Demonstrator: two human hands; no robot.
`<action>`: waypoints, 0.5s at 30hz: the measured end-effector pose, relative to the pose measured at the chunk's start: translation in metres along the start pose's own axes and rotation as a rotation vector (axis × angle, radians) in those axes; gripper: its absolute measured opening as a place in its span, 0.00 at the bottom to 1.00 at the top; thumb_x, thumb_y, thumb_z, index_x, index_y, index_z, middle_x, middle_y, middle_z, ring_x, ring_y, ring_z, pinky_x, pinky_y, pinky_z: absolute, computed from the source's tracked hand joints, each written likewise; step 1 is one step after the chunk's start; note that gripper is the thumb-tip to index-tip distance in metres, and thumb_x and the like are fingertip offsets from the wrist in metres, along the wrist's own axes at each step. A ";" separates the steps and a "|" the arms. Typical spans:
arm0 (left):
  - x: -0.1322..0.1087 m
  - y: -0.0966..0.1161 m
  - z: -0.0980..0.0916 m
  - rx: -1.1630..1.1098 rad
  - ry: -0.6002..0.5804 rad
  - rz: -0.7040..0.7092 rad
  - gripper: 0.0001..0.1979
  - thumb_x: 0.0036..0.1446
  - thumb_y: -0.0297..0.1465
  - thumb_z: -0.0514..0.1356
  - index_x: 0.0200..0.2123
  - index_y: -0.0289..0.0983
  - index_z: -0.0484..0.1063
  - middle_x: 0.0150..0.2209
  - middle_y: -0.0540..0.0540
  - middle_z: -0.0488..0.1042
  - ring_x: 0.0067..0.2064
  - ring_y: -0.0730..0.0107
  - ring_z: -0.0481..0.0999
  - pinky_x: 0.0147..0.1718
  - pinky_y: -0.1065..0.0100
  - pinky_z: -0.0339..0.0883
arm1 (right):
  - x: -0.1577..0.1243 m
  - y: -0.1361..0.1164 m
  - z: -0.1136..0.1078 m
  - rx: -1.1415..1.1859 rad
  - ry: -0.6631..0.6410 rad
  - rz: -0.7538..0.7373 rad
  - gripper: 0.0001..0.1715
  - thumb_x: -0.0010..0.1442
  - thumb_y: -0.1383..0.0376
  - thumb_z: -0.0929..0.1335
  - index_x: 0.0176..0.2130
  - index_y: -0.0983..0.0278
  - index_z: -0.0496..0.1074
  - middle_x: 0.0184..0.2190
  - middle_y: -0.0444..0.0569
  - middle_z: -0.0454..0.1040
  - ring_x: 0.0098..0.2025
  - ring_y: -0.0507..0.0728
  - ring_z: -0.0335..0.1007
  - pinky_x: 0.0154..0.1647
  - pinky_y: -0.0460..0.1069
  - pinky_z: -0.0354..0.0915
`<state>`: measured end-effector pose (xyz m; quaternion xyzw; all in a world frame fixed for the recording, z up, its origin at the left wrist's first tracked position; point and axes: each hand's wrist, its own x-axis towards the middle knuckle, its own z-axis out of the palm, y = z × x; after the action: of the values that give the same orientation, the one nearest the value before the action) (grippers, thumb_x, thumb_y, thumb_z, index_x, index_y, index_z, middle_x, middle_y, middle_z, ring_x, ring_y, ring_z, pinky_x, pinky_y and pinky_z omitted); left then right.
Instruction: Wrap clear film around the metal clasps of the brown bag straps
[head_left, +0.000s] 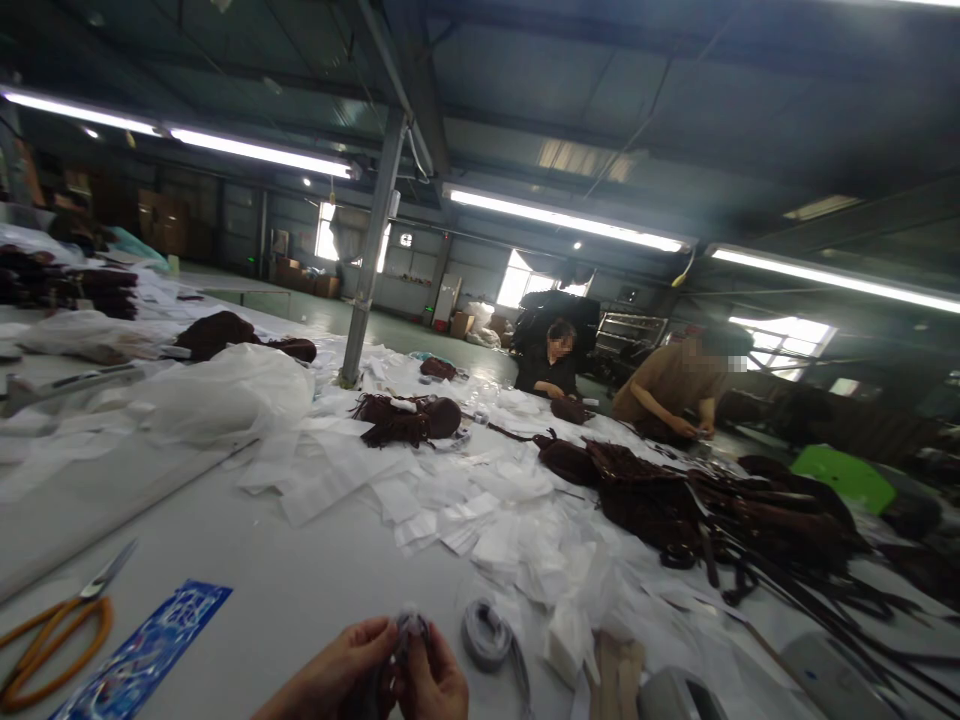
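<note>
My left hand (349,660) and my right hand (435,680) meet at the table's near edge. Both are closed, fingertips pinching a small grey strip (409,628) between them. It looks crumpled and slightly shiny, and its lower part is hidden by my fingers. Just right of my right hand lies a coil of grey ribbon (486,637), its loose end trailing towards the near edge. To the left are a blue printed packet (150,650) and scissors (71,630) with orange handles, blades pointing away from me.
White sheets (465,510) cover much of the table (277,570). Dark brown bags with straps (660,500) lie to the right, a clear plastic bag (232,395) to the left. A metal post (371,260) stands beyond. Two people (551,360) work across the table.
</note>
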<state>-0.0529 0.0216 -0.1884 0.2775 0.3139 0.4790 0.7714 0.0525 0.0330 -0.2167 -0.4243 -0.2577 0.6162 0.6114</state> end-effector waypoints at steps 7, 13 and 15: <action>0.007 -0.016 -0.013 0.354 0.010 0.056 0.35 0.42 0.60 0.61 0.42 0.38 0.64 0.17 0.55 0.69 0.16 0.78 0.63 0.14 0.78 0.51 | 0.010 0.012 -0.017 -0.177 -0.047 -0.061 0.37 0.33 0.42 0.77 0.34 0.67 0.78 0.12 0.39 0.66 0.12 0.45 0.51 0.13 0.42 0.46; 0.005 -0.030 -0.010 0.597 0.124 0.168 0.31 0.45 0.62 0.55 0.35 0.40 0.62 0.17 0.55 0.69 0.14 0.76 0.64 0.13 0.76 0.54 | 0.012 0.017 -0.026 -0.323 -0.081 -0.082 0.38 0.36 0.38 0.73 0.30 0.69 0.76 0.14 0.41 0.66 0.14 0.46 0.54 0.13 0.42 0.51; 0.001 -0.027 -0.012 0.598 0.135 0.181 0.30 0.47 0.61 0.56 0.34 0.40 0.63 0.17 0.56 0.69 0.14 0.76 0.63 0.14 0.76 0.53 | 0.004 0.003 -0.027 -0.348 -0.132 -0.073 0.36 0.42 0.44 0.73 0.41 0.69 0.75 0.24 0.46 0.73 0.19 0.50 0.63 0.17 0.44 0.59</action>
<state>-0.0464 0.0139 -0.2162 0.4860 0.4654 0.4495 0.5874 0.0743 0.0310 -0.2334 -0.4729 -0.4152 0.5663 0.5323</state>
